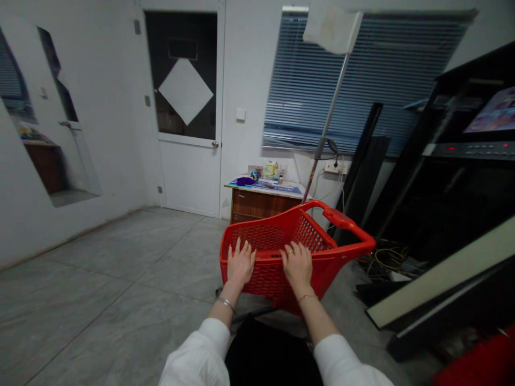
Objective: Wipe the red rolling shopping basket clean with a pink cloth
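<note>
A red plastic shopping cart (257,279) with a lattice basket stands sideways right in front of me. Its handle (340,219) points to the right. My left hand (240,262) rests on the near rim toward the left end, fingers stretched and spread over the edge. Farther right along the same rim, my right hand (298,264) has its fingers bent over the edge, gripping it. A tall pole (333,99) with a white flag-like piece (332,27) rises behind the cart; its lower end is hidden by the cart.
Beyond the cart stands a small wooden cabinet (263,202) with bottles and a purple cloth (245,181) on top. A white door (189,177) is at the back left. Dark panels (370,177), loose cables (390,261) and a long pale board (438,279) crowd the right side.
</note>
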Tool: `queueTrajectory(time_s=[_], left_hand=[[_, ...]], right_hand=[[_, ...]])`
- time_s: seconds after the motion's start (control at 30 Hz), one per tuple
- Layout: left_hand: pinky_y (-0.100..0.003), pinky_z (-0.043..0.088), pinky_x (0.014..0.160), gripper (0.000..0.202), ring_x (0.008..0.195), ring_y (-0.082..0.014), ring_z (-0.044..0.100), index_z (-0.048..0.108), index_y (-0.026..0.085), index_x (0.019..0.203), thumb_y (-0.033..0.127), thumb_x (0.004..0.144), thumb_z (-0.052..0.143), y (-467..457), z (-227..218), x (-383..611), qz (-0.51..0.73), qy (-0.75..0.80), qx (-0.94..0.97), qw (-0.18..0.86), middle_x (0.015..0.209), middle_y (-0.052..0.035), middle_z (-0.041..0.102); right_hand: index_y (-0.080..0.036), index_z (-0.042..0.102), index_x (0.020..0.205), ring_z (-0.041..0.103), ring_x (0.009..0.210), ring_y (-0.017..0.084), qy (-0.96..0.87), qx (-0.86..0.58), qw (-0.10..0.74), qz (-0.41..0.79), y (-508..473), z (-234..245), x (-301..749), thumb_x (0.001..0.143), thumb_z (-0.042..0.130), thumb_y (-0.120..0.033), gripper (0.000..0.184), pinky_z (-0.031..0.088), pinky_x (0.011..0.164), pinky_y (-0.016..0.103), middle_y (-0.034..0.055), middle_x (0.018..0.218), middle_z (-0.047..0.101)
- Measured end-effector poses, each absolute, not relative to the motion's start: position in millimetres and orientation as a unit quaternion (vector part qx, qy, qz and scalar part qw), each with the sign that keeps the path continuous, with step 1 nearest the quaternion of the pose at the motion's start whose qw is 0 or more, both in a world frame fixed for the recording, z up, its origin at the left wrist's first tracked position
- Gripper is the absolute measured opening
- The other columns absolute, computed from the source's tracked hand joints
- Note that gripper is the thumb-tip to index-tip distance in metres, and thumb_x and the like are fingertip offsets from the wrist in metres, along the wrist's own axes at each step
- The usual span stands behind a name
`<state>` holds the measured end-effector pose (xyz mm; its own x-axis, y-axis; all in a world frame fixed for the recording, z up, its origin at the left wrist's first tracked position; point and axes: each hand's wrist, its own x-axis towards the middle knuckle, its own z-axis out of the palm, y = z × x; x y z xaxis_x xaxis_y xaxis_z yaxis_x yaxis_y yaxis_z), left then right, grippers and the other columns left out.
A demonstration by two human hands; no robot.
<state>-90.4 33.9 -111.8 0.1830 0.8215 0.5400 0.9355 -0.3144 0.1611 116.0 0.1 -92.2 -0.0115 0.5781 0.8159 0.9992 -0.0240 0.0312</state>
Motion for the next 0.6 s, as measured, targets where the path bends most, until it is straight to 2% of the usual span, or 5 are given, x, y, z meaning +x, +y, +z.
queueTrajectory(time_s=[0.1,0.2,0.37,0.47,0.6], left_hand=[[-0.055,0.022,0.118,0.048,0.147,-0.0296,0.025,0.057,0.024,0.136,0.039,0.101,0.027,34,-110,-94,-0.268,-0.572,-0.769,0.100,0.148,-0.0048,0.050],[-0.055,0.023,0.118,0.048,0.147,-0.0306,0.025,0.058,0.021,0.135,0.039,0.101,0.028,36,-110,-99,-0.262,-0.572,-0.770,0.103,0.148,-0.0065,0.049],[-0.054,0.021,0.119,0.049,0.147,-0.0291,0.026,0.058,0.020,0.134,0.040,0.102,0.026,34,-112,-94,-0.276,-0.582,-0.757,0.113,0.147,-0.0053,0.051],[-0.055,0.022,0.118,0.050,0.146,-0.0291,0.028,0.058,0.019,0.134,0.039,0.102,0.024,31,-111,-86,-0.277,-0.586,-0.753,0.112,0.146,-0.0063,0.051],[-0.053,0.025,0.118,0.050,0.145,-0.0288,0.031,0.059,0.018,0.132,0.038,0.102,0.025,27,-110,-81,-0.278,-0.584,-0.754,0.112,0.145,-0.0077,0.053]], right_hand=[[-0.019,0.069,0.114,0.052,0.117,0.025,-0.692,-0.592,0.275,-0.309,0,-94,99,0.095,0.051,-0.037,0.032,0.036,0.103,0.039,0.0106,0.123,0.066],[-0.022,0.070,0.111,0.054,0.112,0.022,-0.695,-0.584,0.267,-0.324,-3,-82,137,0.096,0.049,-0.030,0.027,0.037,0.101,0.037,0.0090,0.119,0.067],[-0.018,0.071,0.108,0.049,0.120,0.027,-0.591,-0.615,0.339,-0.397,-6,-68,207,0.093,0.049,-0.024,0.027,0.035,0.105,0.043,0.0122,0.122,0.065],[-0.017,0.071,0.107,0.050,0.120,0.029,-0.545,-0.632,0.375,-0.404,-3,-80,179,0.092,0.048,-0.022,0.027,0.034,0.105,0.047,0.0136,0.119,0.065],[-0.019,0.070,0.109,0.053,0.116,0.027,-0.633,-0.596,0.342,-0.356,1,-104,105,0.094,0.048,-0.024,0.027,0.035,0.105,0.044,0.0111,0.117,0.067]])
